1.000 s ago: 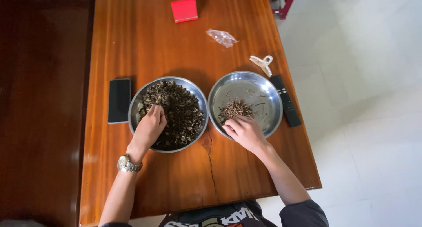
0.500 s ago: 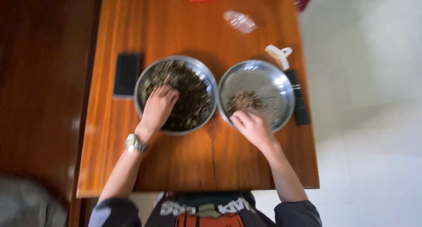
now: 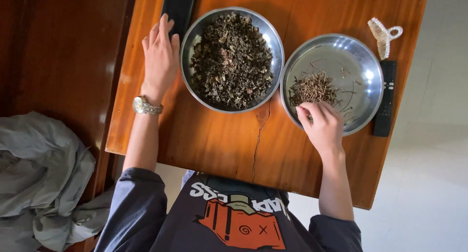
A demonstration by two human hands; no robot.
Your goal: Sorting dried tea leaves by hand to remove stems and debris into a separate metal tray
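Left hand (image 3: 160,54) now out of the herb bowl (image 3: 232,60), flat, empty, touching the phone (image 3: 177,9) by the worktop (image 3: 214,140) left edge; right hand (image 3: 321,125) pinching stems (image 3: 313,88) in the second bowl (image 3: 360,61).

A pale, see-through hair clip (image 3: 384,35) lies near the far right corner of my reddish-brown wooden table (image 3: 219,140), just beyond a black remote control (image 3: 385,98) that rests lengthwise along the right edge. A thin crack (image 3: 261,135) runs through the tabletop from its near edge toward the middle. To my left, a crumpled grey cloth (image 3: 39,179) is heaped beside a darker wooden panel (image 3: 58,52). Pale floor (image 3: 429,183) shows to my right. My dark shirt (image 3: 234,222), bearing an orange print, fills the bottom of the view.
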